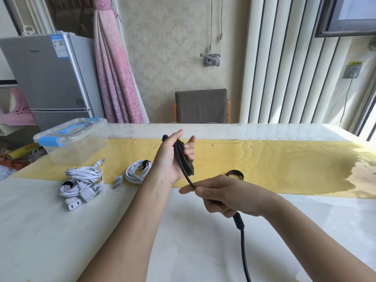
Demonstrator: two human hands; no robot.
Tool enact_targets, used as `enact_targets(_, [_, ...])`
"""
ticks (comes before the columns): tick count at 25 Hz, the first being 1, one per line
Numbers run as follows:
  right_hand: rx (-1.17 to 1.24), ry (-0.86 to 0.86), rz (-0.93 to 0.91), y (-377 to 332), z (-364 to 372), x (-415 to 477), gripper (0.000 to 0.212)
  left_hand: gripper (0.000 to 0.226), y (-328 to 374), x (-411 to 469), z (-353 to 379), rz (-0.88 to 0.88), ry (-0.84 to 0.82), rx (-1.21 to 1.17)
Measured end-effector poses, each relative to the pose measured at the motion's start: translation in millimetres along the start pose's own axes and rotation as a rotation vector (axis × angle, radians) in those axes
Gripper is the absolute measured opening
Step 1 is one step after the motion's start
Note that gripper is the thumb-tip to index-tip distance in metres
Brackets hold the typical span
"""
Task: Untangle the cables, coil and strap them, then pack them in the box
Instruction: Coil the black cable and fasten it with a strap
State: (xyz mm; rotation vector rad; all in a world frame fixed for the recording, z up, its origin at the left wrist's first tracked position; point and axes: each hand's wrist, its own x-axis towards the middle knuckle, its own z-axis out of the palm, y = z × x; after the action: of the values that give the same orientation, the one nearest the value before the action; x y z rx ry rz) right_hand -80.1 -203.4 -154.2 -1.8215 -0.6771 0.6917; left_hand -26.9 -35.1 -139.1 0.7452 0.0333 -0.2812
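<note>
My left hand (169,159) is raised over the table and holds a coil of black cable (184,159) in its palm, thumb and fingers curled round the loops. From the coil the cable runs down into my right hand (219,197), which grips it. Below that hand the black cable's thick ferrite end (239,220) and tail drop toward the bottom edge. A strapped white cable coil (137,171) lies on the yellow runner. To its left lies a heap of white cables with plugs (83,184). The clear box with blue latches (72,141) stands shut at the far left.
A black strap loop (235,174) lies on the yellow runner (284,165) behind my right hand. The white table (61,231) stretches wide in front. A grey chair (201,107) stands behind the far edge, a fridge (46,78) at the left.
</note>
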Motion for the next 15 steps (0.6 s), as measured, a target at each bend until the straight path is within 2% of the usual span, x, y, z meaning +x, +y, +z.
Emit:
enact_targets(2, [0.004, 0.031, 0.03, 4, -5, 1, 0.031, 0.02, 5, -7, 0, -0.048, -0.148, -0.124])
enact_targets(4, [-0.001, 0.072, 0.035, 5, -10, 1, 0.028, 0.02, 9, -17, 3, -0.176, -0.389, -0.179])
enact_targets(8, [0.094, 0.146, 0.031, 4, -22, -6, 0.037, 0.022, 16, -30, 8, -0.233, -0.727, 0.053])
enact_targets(12, [0.451, 0.127, 0.063, 5, -38, -9, 0.038, 0.031, 19, -37, 2, -0.37, -0.993, 0.239])
enact_targets(15, [0.667, 0.071, 0.046, 7, -52, -13, 0.034, 0.034, 18, -36, -5, -0.431, -1.046, 0.465])
